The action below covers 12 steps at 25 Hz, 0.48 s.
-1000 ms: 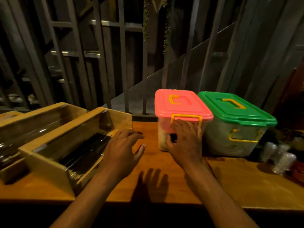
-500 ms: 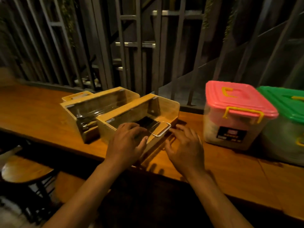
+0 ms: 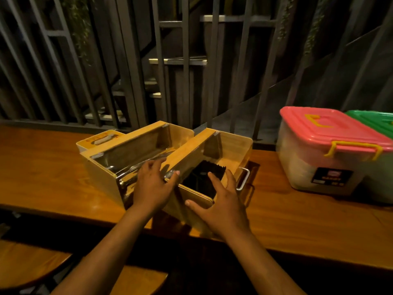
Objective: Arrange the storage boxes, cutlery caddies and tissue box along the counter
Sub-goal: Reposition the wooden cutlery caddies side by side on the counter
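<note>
Two open wooden cutlery caddies stand side by side on the counter. The right caddy (image 3: pixel 231 145) holds dark chopsticks and has a metal handle on its right side. The left caddy (image 3: pixel 100 169) holds shiny cutlery. My left hand (image 3: pixel 152 186) rests on the near corner where the two caddies meet, fingers spread. My right hand (image 3: pixel 221 203) lies on the right caddy's near end, thumb on the wall and fingers over the chopsticks. Behind the left caddy sits a yellow tissue box (image 3: pixel 102 138). A pink-lidded storage box (image 3: pixel 323 150) and a green-lidded one (image 3: pixel 376 121) stand at the right.
The wooden counter (image 3: pixel 42 175) runs left to right, backed by a grey slatted railing (image 3: pixel 185 81). Wooden stools (image 3: pixel 29 265) sit below the counter's near edge at the lower left.
My right hand left the pink box and both hands came onto the wooden caddies. My view swung left, so the storage boxes now sit at the right edge.
</note>
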Each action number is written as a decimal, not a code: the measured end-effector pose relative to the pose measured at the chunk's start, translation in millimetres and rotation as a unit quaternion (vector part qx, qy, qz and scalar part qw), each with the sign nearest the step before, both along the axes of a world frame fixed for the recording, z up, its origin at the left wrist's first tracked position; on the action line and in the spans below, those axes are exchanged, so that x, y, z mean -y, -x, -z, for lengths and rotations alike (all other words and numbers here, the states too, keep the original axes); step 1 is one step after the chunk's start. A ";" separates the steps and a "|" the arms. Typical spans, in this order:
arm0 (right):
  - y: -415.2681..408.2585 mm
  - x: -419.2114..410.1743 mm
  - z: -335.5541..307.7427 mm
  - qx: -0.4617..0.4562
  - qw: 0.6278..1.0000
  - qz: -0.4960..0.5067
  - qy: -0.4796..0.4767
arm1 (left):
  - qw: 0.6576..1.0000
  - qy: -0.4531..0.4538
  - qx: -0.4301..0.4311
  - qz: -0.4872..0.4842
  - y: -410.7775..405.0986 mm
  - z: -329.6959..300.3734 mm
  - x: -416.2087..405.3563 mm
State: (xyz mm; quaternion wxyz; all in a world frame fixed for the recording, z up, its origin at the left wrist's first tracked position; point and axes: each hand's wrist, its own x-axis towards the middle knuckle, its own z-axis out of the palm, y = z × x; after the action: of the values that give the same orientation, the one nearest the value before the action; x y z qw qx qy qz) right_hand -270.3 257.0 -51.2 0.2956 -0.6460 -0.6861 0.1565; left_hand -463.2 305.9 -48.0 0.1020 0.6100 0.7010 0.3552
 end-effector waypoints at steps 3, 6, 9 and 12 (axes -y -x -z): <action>9.3 2.7 12.1 -0.006 0.999 0.033 -0.023 | 0.995 -0.008 0.092 0.023 12.1 6.8 -14.1; 16.0 6.0 9.6 -0.040 0.998 0.046 -0.025 | 0.994 -0.004 0.093 0.052 18.2 9.8 -22.1; 18.5 9.6 6.8 -0.055 0.996 0.057 -0.039 | 0.994 0.001 0.087 0.067 19.1 11.7 -20.3; 15.2 12.4 8.0 -0.039 0.995 0.077 -0.057 | 0.992 0.009 0.089 0.084 13.0 13.0 -20.1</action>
State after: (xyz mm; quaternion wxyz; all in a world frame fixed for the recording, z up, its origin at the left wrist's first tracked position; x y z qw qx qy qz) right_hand -285.5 244.5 -59.2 0.3694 -0.6726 -0.6300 0.1192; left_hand -476.2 325.9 -61.0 0.1988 0.6321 0.6384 0.3916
